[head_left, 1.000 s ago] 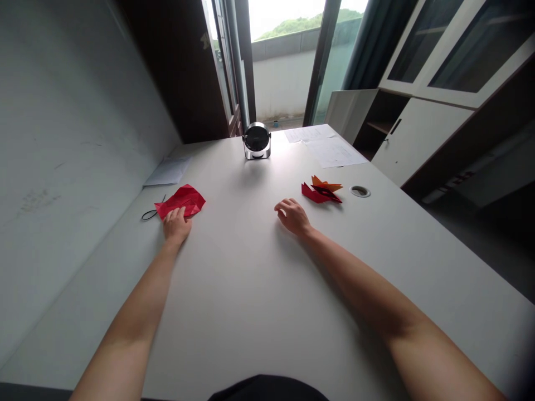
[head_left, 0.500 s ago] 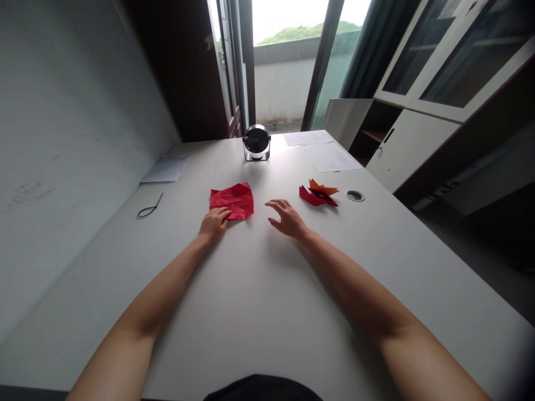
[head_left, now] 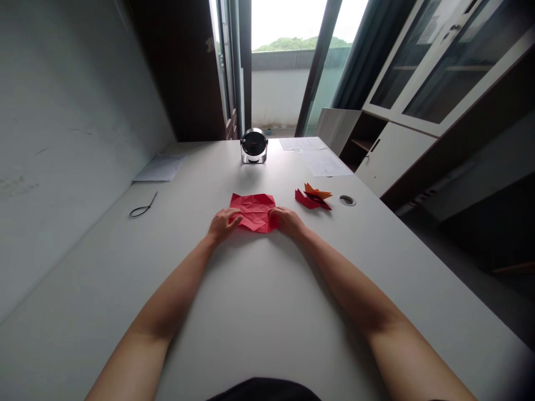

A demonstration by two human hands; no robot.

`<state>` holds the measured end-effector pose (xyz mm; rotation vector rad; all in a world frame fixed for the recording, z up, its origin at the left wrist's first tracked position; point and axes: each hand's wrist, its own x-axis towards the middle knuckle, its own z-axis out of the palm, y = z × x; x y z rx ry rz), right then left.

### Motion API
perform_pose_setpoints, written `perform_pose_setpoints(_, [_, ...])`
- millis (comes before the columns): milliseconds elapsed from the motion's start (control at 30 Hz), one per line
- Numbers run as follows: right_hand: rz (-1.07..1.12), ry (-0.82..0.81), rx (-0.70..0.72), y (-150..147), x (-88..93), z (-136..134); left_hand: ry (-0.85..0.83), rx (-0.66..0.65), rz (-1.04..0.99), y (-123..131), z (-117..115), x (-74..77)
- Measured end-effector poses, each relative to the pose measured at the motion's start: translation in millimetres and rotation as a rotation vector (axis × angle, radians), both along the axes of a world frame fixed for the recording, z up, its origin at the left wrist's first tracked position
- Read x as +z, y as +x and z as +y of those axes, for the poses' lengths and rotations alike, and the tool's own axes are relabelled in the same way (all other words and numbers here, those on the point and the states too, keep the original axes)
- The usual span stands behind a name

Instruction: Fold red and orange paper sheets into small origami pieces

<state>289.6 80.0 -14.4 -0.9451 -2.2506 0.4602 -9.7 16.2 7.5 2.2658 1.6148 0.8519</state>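
A creased sheet of red origami paper [head_left: 254, 210] lies between my two hands on the white table. My left hand [head_left: 224, 224] holds its left edge, thumb and fingers closed on it. At the opposite edge, my right hand [head_left: 289, 220] pinches the paper with its fingertips. Fold lines cross the sheet and its surface is uneven. To the right of my right hand rest folded paper pieces: a red one [head_left: 304, 200] and an orange one [head_left: 318, 192], partly overlapping.
A round black device on a silver stand [head_left: 254, 146] stands at the back. Paper sheets [head_left: 326, 164] lie back right, and another stack [head_left: 159, 168] back left. A black cable tie loop [head_left: 142, 210] is at left. A round cable hole [head_left: 346, 200] sits at right.
My right hand has closed on the paper's right edge, having been apart from it. The red sheet has shifted right and nearer to me, with my left hand along.
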Motion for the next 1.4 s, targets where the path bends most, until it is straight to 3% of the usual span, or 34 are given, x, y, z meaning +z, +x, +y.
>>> perform_pose_setpoints(133, [0.041, -0.065, -0.051, -1, 3.4, -3, -0.039, 0.05, 0.094, -8, 6, -8.4])
perform_pose_setpoints(300, [-0.13, 0.045, -0.047, -6, 1.0, -5, -0.113, 0.014, 0.15, -3, 5, -13.4])
perform_pose_setpoints(500, [-0.256, 0.008, -0.06, -10, 5.2, -9, -0.022, 0.033, 0.103, -6, 7, -13.1])
perform_pose_setpoints(833, [-0.167, 0.11, -0.064, -13, 5.7, -7, 0.054, 0.159, 0.053, -1, 7, -18.0])
perform_pose_setpoints(1000, [0.037, 0.104, -0.051, -13, 6.8, -5, -0.005, 0.196, -0.191, -3, 9, -16.4])
perform_pose_setpoints(1200, [0.212, 0.019, -0.069, -15, 17.1, -14, -0.174, 0.049, -0.71, -1, 8, -12.5])
perform_pose_setpoints(1400, [0.363, -0.187, -0.057, -21, 26.0, -25, -0.255, 0.042, -0.869, 3, 5, -7.2])
